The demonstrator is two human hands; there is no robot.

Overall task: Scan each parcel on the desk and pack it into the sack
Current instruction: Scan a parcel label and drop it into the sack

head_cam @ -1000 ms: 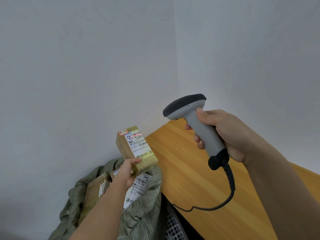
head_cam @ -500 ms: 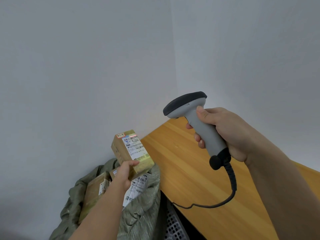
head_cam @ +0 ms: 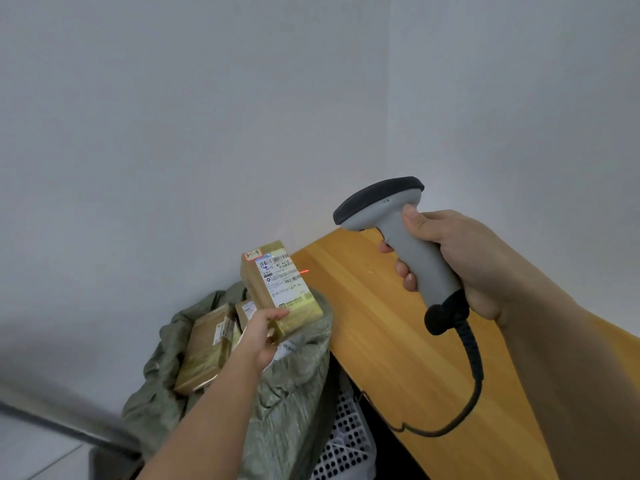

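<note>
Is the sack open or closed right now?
Open. The sack gapes at the top, with taped parcels visible inside it, and the left hand holds another parcel just above its mouth.

Parcel held above the sack, scanner raised over the desk to its right.

The sack (head_cam: 287, 393) stood left of the desk (head_cam: 398, 341), against its edge, with two parcels (head_cam: 204, 348) inside. The left hand (head_cam: 261, 336) held a parcel (head_cam: 278, 289) above the sack's mouth, label side up. To the right, the right hand (head_cam: 467, 258) gripped the scanner (head_cam: 398, 223) over the desk, its head toward the held parcel; its cable (head_cam: 471, 368) hung onto the desktop. A perforated crate (head_cam: 346, 441) sat under the desk, just right of the sack.
</note>
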